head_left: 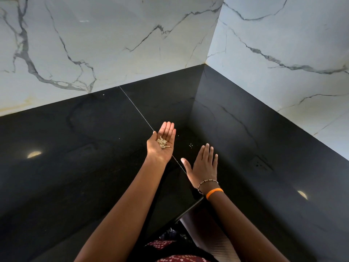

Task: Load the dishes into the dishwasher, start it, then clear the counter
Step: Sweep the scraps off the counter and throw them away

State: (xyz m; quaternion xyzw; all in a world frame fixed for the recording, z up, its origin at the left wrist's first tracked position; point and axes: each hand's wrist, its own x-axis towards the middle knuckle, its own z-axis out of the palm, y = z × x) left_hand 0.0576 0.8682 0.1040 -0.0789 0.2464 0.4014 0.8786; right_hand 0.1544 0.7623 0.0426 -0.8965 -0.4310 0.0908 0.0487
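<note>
Crumbs [162,143] lay heaped in the upturned palm of the left hand [161,145], just left of the frame's middle, its fingers [167,127] straight and held together, cupping nothing tightly. That loose carry looked like the main risk: a tilt of the palm or a quick swing away would probably spill the pale bits back onto the black counter [75,148], undoing the clearing. Right of it, a few small specks [190,145] remained on the counter, lying between the two hands. Further right, the right hand [204,165] hovered palm down close over the surface, fingers straight and slightly spread, holding nothing; whether it touched the counter could not be told. A sweep from there could scatter the specks toward the corner rather than gather them, and the glossy surface with its reflections might hide what was missed. On that wrist sat a beaded bracelet [207,183] and an orange band [214,192]. No brand, label or writing could be read anywhere.
</note>
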